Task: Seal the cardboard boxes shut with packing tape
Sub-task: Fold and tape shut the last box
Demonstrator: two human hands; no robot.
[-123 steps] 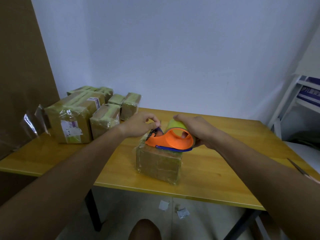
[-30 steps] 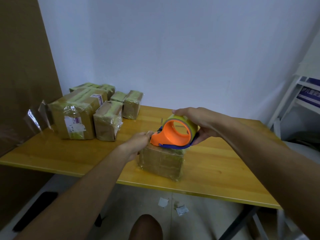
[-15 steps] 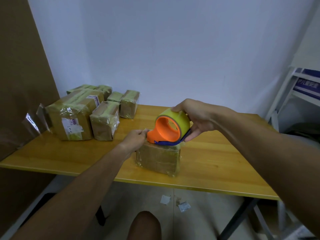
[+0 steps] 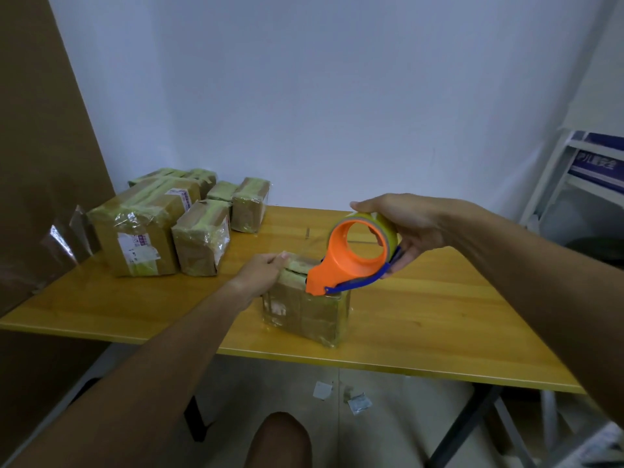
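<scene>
A small tape-wrapped cardboard box (image 4: pixel 305 314) stands near the front edge of the yellow wooden table (image 4: pixel 422 315). My right hand (image 4: pixel 407 228) grips an orange tape dispenser (image 4: pixel 351 258) holding a yellowish roll, raised and tilted above the box's top right. A clear strip of tape stretches from the roll down to the box's top left edge. My left hand (image 4: pixel 266 270) pinches that tape end against the box's top left corner.
Several taped boxes (image 4: pixel 141 231) are grouped at the table's back left. A brown board leans at the left with clear tape pieces (image 4: pixel 64 238) stuck on it. A white shelf (image 4: pixel 580 184) stands at the right. Paper scraps (image 4: pixel 358 401) lie on the floor.
My right hand has lifted the dispenser up and to the right, drawing out a longer strip of tape. My left hand stays at the box's top left corner.
</scene>
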